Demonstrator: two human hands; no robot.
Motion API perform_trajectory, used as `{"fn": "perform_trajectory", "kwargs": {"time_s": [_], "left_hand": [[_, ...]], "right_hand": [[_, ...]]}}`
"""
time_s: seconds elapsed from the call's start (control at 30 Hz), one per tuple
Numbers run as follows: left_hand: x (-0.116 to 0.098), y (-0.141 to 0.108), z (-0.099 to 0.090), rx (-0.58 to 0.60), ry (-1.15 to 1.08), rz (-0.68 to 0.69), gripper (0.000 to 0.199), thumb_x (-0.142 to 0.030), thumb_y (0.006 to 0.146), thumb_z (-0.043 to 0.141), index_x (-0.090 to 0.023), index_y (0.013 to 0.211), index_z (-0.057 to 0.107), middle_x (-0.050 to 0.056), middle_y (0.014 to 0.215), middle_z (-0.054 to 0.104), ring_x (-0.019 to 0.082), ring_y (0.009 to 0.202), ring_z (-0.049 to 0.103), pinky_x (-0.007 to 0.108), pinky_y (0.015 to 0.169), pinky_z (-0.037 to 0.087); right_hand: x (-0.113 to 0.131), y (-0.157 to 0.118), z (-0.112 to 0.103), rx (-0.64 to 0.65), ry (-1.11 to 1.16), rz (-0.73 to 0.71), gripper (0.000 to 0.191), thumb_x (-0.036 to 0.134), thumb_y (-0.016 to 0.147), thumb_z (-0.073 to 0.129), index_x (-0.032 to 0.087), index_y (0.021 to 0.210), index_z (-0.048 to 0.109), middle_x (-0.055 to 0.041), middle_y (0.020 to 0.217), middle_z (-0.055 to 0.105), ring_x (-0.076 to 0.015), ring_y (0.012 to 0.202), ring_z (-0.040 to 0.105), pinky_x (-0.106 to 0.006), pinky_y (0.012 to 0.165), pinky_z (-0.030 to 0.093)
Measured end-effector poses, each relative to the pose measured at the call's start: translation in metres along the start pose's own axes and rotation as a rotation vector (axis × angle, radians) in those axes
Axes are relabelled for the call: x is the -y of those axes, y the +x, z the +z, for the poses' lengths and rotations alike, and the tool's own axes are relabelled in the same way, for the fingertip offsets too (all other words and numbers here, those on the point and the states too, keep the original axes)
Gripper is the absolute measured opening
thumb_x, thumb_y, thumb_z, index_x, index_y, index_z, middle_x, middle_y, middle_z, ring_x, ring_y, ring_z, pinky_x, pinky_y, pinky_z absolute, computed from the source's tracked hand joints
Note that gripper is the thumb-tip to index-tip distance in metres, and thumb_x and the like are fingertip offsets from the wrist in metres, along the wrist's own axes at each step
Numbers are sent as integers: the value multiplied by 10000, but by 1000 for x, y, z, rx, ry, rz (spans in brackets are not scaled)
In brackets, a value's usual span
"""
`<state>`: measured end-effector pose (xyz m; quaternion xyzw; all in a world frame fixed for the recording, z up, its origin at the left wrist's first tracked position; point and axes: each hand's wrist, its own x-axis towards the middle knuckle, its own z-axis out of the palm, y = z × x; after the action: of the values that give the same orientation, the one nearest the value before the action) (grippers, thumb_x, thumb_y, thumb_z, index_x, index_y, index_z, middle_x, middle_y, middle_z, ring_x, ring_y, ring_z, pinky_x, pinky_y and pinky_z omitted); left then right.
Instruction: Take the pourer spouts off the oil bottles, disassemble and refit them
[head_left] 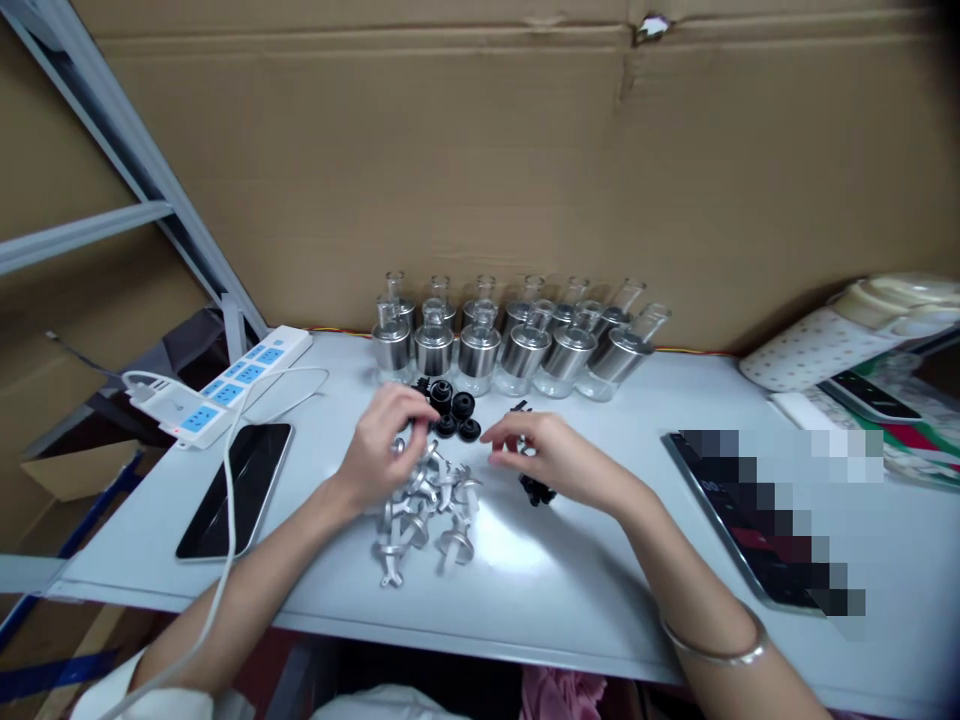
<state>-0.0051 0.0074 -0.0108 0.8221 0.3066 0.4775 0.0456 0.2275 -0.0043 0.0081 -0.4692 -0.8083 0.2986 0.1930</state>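
Note:
My left hand (386, 440) hovers at the left edge of a small cluster of round black caps (463, 404), its fingers curved and the thumb apart from them. I see nothing held in it. Below that hand lies a loose pile of silvery metal pieces (416, 525) with round discs and stems. My right hand (544, 455) is to the right of the caps, fingers loosely bent and apart, with nothing visible between them. Partly hidden under it is a second group of small black parts (537, 490).
Two rows of glass bottles with metal sleeves (480, 350) stand behind the parts. At left are a power strip (247, 375), a white cable (227, 470) and a phone (238, 490). A tablet-like device (739, 520) and a dotted flask (814, 345) lie at right.

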Motion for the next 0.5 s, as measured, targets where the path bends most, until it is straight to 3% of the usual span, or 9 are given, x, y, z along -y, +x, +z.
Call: {"fn": "perform_trajectory", "kwargs": {"time_s": [0.1, 0.17, 0.33, 0.5], "left_hand": [[-12, -6, 5, 269, 95, 191, 165, -79, 855, 446, -188, 908, 559, 58, 847, 610, 182, 792, 558, 323, 669, 443], [-14, -7, 7, 368, 141, 219, 167, -97, 866, 436, -177, 908, 577, 69, 858, 631, 185, 794, 566, 320, 651, 418], [-15, -6, 4, 494, 117, 195, 154, -137, 876, 452, -169, 917, 597, 76, 881, 652, 186, 800, 565, 320, 659, 392], [-20, -5, 3, 608, 71, 168, 139, -188, 857, 487, -157, 906, 614, 63, 843, 641, 184, 771, 542, 323, 679, 382]], "right_hand": [[9, -1, 8, 148, -37, 10, 158, 215, 803, 666, 163, 942, 718, -63, 845, 712, -171, 736, 620, -288, 702, 463], [13, -1, 12, 207, -51, 13, 109, 211, 788, 687, 156, 872, 729, -47, 788, 700, -149, 681, 581, -264, 658, 430], [15, -2, 15, 287, -38, 12, 139, 159, 811, 633, 135, 700, 712, 26, 559, 565, -80, 523, 348, -228, 534, 320], [14, -2, 14, 258, -11, 20, 154, 99, 790, 589, 128, 726, 726, -13, 633, 646, -98, 564, 452, -239, 583, 362]]}}
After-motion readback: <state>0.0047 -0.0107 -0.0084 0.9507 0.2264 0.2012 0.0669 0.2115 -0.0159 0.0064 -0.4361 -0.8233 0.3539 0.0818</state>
